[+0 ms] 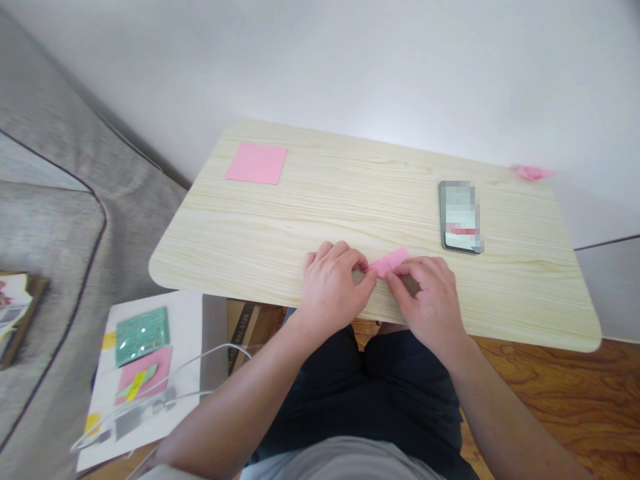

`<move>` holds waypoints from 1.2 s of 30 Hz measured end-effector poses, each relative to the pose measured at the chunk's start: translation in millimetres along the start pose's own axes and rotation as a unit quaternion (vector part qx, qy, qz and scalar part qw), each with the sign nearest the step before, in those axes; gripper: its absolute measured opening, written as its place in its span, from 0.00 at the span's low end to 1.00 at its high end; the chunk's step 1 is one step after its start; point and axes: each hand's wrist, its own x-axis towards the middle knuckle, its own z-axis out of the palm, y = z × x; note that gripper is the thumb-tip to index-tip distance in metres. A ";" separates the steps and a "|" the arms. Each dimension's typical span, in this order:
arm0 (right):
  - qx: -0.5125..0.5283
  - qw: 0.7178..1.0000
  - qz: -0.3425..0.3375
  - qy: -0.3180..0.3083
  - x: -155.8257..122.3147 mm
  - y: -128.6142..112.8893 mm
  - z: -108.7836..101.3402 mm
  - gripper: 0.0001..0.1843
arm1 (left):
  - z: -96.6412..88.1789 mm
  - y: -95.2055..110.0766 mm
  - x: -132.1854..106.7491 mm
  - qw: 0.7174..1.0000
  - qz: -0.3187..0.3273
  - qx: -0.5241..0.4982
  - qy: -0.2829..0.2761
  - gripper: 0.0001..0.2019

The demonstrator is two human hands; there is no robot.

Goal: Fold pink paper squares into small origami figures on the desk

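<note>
tabletop [330, 207], pale wood grain, spans the middle of the view. left hand [333, 283] and right hand [433, 293] both work at its near edge, about centre. pink sheet [257, 163] lies flat at the far left corner, well apart from the hands. phone [459, 213] lies ahead and to the right of the right hand, not touched. crumpled pink paper [534, 173] at the far right corner.

key relation: folded pink strip [393, 260] sits between the two hands, touching both, so neither is nearer. long axis slants: left end near the body, right end away, toward the phone. left thumb and index pinch the left end. right thumb and index pinch the near edge; the far right end sticks out past them. can't tell if the strip rests on the wood or is just above it.

writing: carton [245, 333] under the table has a dark band, digits look like 892-5128, start unclear. green packet [143, 337] has print, too small to read. phone screen is pixelated, no text readable. no brand legible anywhere.
</note>
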 end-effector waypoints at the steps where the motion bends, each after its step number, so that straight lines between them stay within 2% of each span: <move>1: -0.001 1.000 0.001 -0.001 0.6 -0.2 -0.1 0.05 | 0.1 0.1 0.5 1.000 -0.001 0.002 0.000 0.08; 15: -0.005 1.000 0.011 -0.006 1.8 -1.3 1.5 0.05 | 1.4 2.3 6.2 1.000 0.001 0.014 0.005 0.09; 24: 0.001 0.999 -0.029 -0.026 -5.2 0.2 -6.3 0.03 | -7.0 -6.8 -10.7 0.999 0.043 -0.022 -0.018 0.04; 29: 0.011 0.999 -0.044 -0.029 -14.4 -2.0 -10.6 0.06 | -10.1 -11.8 -16.9 0.998 0.055 -0.024 -0.021 0.05; 36: 0.028 0.999 -0.044 -0.006 -22.0 -2.5 -7.0 0.06 | -9.7 -9.9 -18.2 0.998 0.060 -0.028 -0.022 0.05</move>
